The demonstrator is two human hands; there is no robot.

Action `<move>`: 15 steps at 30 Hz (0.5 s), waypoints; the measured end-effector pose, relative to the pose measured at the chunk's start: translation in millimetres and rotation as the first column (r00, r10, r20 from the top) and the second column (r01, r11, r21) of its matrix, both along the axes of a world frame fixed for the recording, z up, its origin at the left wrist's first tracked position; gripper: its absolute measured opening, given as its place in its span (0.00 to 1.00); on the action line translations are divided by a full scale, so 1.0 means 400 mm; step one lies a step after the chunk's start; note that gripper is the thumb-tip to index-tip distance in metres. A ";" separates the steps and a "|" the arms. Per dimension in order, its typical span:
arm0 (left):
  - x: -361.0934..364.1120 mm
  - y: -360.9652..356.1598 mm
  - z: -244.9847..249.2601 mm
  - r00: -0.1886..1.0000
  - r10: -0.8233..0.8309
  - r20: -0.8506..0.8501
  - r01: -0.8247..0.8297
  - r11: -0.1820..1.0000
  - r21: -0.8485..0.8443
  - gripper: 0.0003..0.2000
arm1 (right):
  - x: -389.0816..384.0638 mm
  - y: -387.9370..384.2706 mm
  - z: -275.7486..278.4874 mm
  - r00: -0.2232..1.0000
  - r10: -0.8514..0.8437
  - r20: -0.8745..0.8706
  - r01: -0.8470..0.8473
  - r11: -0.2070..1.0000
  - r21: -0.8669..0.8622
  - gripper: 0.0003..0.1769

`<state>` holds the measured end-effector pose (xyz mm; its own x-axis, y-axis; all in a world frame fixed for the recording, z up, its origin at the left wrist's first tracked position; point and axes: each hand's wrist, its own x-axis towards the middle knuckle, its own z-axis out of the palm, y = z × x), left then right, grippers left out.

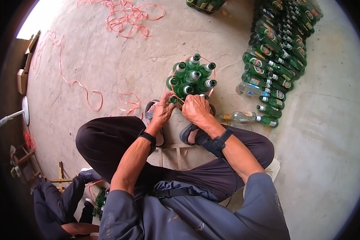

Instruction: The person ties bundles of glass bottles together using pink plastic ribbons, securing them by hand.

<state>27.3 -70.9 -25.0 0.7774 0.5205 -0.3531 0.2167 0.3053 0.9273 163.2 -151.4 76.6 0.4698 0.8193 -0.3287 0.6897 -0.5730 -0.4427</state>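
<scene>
Bundle (192, 78): upright green bottles, mid floor (120, 68), string (173, 75) already looped round.
Left hand (163, 112): clamped on the bundle's near bottle.
Right hand (196, 109): curled shut beside it, grip hidden.
Remaining: knot likely unfinished; loose bottles (274, 60) lie right.

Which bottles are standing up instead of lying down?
The bundle of green bottles at the left hand and right hand, ringed by red string. The stacked bottles beside it lie on their sides.

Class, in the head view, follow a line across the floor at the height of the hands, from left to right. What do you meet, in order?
In order: loose red string → left hand → right hand → clear bottle lying on its side → green bottle lying on its side.
</scene>
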 end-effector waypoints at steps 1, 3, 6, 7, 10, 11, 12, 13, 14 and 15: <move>0.001 -0.004 0.000 1.000 -0.001 0.002 0.001 1.000 0.002 0.20 | -0.006 -0.002 -0.003 1.000 -0.001 0.002 0.001 1.000 0.002 0.11; 0.003 -0.009 -0.005 0.997 0.059 0.042 -0.058 0.998 -0.026 0.22 | -0.016 -0.004 -0.012 0.999 -0.023 -0.040 0.022 1.000 -0.018 0.12; -0.005 -0.010 -0.018 0.978 0.089 -0.186 -0.049 0.977 0.208 0.23 | -0.040 -0.010 -0.015 0.998 -0.053 -0.043 0.052 0.999 -0.012 0.13; -0.001 -0.009 0.021 0.979 0.090 -0.184 -0.050 0.976 0.210 0.23 | -0.046 -0.012 -0.011 0.997 -0.067 -0.046 0.067 0.998 0.003 0.13; -0.019 -0.019 0.070 0.860 0.208 -0.466 -0.012 0.921 0.389 0.20 | -0.059 -0.014 -0.006 0.996 -0.059 -0.064 0.060 0.998 0.019 0.14; -0.032 -0.026 0.028 0.844 0.262 -0.468 -0.059 0.913 0.405 0.19 | -0.060 -0.012 -0.003 0.995 -0.059 -0.077 0.061 0.998 0.018 0.14; -0.033 -0.024 0.023 0.825 0.316 -0.468 -0.106 0.901 0.421 0.19 | -0.061 -0.011 -0.005 0.995 -0.058 -0.075 0.060 0.998 0.024 0.14; -0.035 -0.023 0.018 0.826 0.317 -0.466 -0.106 0.900 0.423 0.19 | -0.062 -0.013 -0.011 0.997 -0.044 -0.061 0.046 0.999 0.028 0.14; -0.039 -0.025 0.012 0.861 0.245 -0.445 -0.105 0.943 0.315 0.17 | -0.064 -0.017 -0.015 0.998 -0.031 -0.048 0.032 0.999 0.030 0.14; -0.039 -0.025 0.023 0.893 0.176 -0.413 -0.098 0.974 0.203 0.16 | -0.067 -0.020 -0.013 0.998 -0.030 -0.048 0.031 0.999 0.029 0.14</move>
